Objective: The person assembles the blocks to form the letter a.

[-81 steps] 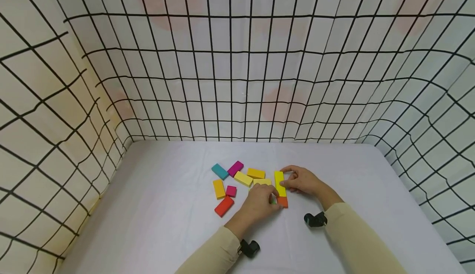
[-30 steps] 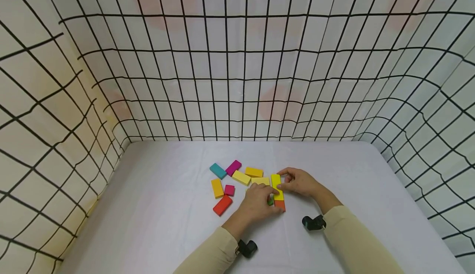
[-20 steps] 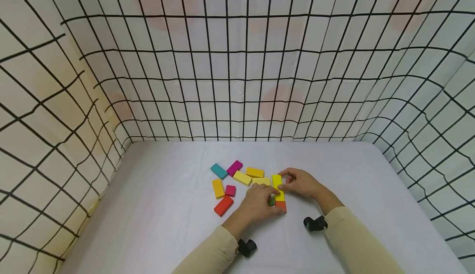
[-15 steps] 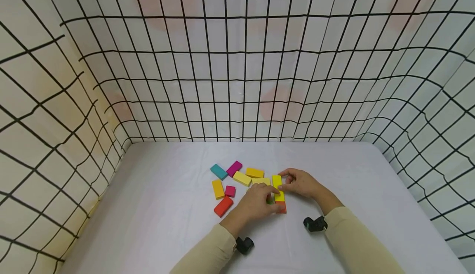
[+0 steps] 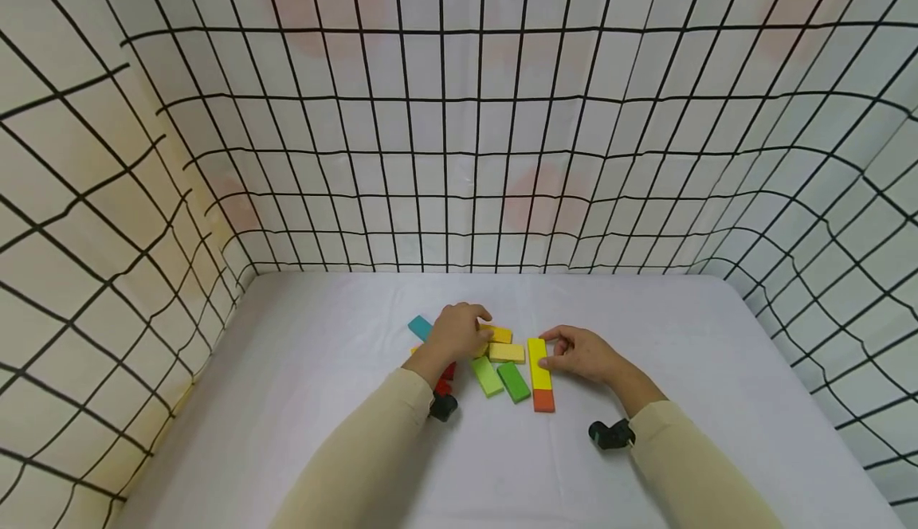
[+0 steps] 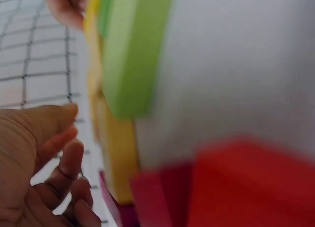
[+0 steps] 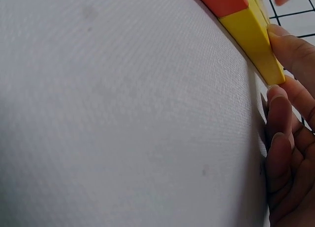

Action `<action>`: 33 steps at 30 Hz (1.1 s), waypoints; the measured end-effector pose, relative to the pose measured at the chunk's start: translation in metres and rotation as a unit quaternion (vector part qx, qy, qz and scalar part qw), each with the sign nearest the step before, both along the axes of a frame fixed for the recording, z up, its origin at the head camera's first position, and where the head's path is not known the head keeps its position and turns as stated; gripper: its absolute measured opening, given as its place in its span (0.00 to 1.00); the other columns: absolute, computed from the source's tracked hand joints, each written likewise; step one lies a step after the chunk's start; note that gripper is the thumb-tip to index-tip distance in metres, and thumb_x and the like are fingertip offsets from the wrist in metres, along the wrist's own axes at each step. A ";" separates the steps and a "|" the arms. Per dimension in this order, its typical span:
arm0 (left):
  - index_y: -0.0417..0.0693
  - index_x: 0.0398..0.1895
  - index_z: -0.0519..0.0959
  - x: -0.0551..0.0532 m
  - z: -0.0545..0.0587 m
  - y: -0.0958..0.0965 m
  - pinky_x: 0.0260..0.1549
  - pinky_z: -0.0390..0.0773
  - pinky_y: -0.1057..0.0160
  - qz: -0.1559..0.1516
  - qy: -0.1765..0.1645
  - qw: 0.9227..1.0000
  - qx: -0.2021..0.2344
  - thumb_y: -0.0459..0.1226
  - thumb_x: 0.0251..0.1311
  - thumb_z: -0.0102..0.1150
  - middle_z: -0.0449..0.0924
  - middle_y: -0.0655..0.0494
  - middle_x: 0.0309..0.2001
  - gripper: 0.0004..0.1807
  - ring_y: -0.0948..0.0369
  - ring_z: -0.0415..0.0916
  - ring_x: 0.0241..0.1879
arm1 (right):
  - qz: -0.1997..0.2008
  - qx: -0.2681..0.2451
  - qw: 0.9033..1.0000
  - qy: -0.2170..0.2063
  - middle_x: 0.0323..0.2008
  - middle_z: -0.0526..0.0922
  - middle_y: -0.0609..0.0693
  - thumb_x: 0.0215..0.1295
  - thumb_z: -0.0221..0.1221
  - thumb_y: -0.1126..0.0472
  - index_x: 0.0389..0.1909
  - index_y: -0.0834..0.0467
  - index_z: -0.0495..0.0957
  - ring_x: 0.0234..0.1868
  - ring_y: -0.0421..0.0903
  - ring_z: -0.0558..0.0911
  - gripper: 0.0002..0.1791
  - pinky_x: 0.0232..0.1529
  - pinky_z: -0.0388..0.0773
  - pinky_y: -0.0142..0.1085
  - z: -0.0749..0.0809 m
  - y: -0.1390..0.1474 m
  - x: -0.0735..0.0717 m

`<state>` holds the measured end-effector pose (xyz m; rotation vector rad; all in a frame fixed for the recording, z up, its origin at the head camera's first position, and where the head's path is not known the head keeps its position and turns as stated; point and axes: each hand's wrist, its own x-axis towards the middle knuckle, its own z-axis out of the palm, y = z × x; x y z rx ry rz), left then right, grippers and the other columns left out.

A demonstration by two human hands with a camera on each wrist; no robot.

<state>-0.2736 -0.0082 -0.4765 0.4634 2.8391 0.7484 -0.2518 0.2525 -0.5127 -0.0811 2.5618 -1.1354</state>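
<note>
My right hand [image 5: 584, 354] holds the far part of a bright yellow block [image 5: 539, 368], one finger at its far end and the thumb at its right side. An orange-red block [image 5: 543, 401] lies flush against the yellow block's near end. My left hand [image 5: 459, 331] is over the left part of the block group, its fingers bent with nothing between them in the left wrist view. Close by its fingertips is an amber block [image 5: 500, 334]. A pale yellow block [image 5: 508, 353], a light green block [image 5: 488, 377] and a green block [image 5: 513, 382] lie between the hands.
A teal block [image 5: 420, 327] shows beyond my left wrist. Red and magenta blocks are partly covered by the left arm; a red block [image 6: 246, 187] looms in the left wrist view. Black wire grid [image 5: 459, 99] borders the white table [image 5: 323, 338] at the back and sides.
My left hand has left the orange-red and yellow blocks and moved left and away, uncovering the green blocks. My right hand stays at the yellow block.
</note>
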 end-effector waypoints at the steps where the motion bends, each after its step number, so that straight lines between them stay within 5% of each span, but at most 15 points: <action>1: 0.53 0.57 0.83 -0.003 0.000 -0.002 0.45 0.76 0.60 -0.001 -0.008 1.000 -0.001 0.46 0.69 0.62 0.82 0.55 0.41 0.17 0.59 0.73 0.41 | 0.000 0.000 1.000 0.001 0.34 0.76 0.50 0.57 0.74 0.52 0.60 0.54 0.78 0.35 0.46 0.73 0.30 0.37 0.69 0.37 0.000 0.000 0.000; 10: 0.52 0.56 0.84 -0.014 -0.011 -0.010 0.47 0.77 0.59 -0.014 -0.027 0.999 -0.017 0.48 0.71 0.60 0.85 0.53 0.44 0.17 0.57 0.74 0.41 | 0.002 0.000 1.000 0.002 0.34 0.76 0.49 0.58 0.74 0.52 0.61 0.54 0.78 0.35 0.46 0.73 0.30 0.36 0.69 0.37 -0.001 -0.002 0.000; 25: 0.53 0.49 0.85 -0.007 -0.007 0.011 0.51 0.73 0.54 0.068 -0.017 0.997 -0.035 0.54 0.67 0.63 0.87 0.56 0.47 0.18 0.52 0.74 0.46 | -0.001 0.004 1.000 0.004 0.34 0.76 0.49 0.57 0.74 0.50 0.61 0.54 0.79 0.35 0.46 0.73 0.31 0.36 0.69 0.37 -0.001 0.000 0.001; 33: 0.55 0.50 0.85 -0.008 -0.011 0.022 0.45 0.71 0.57 0.074 -0.018 0.996 -0.053 0.55 0.68 0.62 0.85 0.58 0.42 0.18 0.55 0.70 0.41 | 0.002 0.011 1.000 0.003 0.34 0.77 0.49 0.58 0.74 0.50 0.61 0.53 0.78 0.35 0.46 0.73 0.31 0.37 0.69 0.37 0.002 0.000 0.002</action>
